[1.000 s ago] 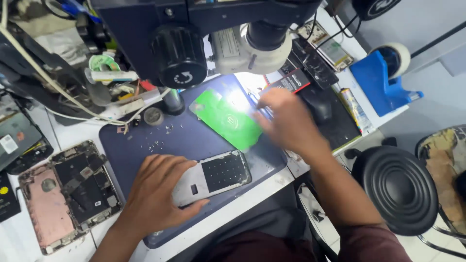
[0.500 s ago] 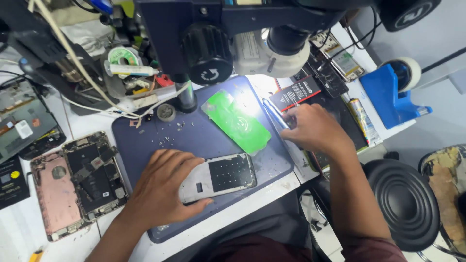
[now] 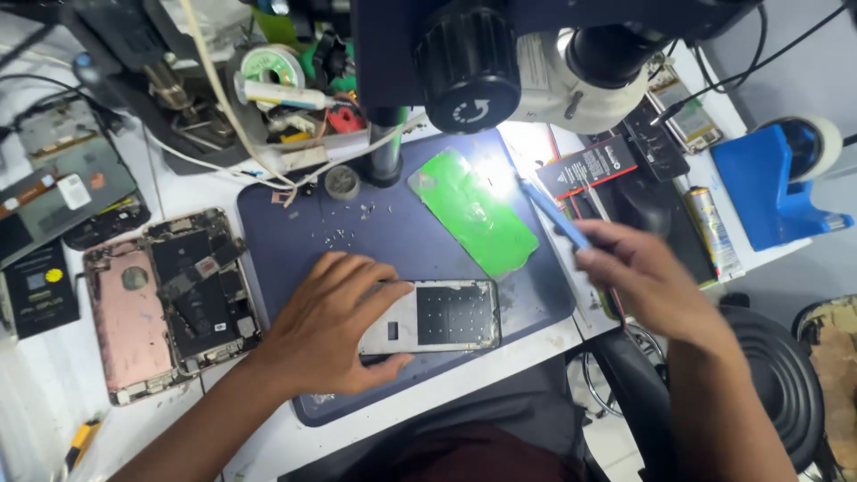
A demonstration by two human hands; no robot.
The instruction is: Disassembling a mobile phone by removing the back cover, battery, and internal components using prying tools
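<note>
A silver phone frame is being pinned flat on the dark blue mat by the left hand, its grip pressing on the frame's left end. A blue pry tool is being held in the right hand, its grip closed around it, just right of the green rectangular sheet. A black package with a red stripe is lying beyond on the desk.

Both forearms are bare, no sleeves showing. The left hand and right hand wear no gloves, rings or watch. Dark maroon clothing shows at bottom centre.
</note>
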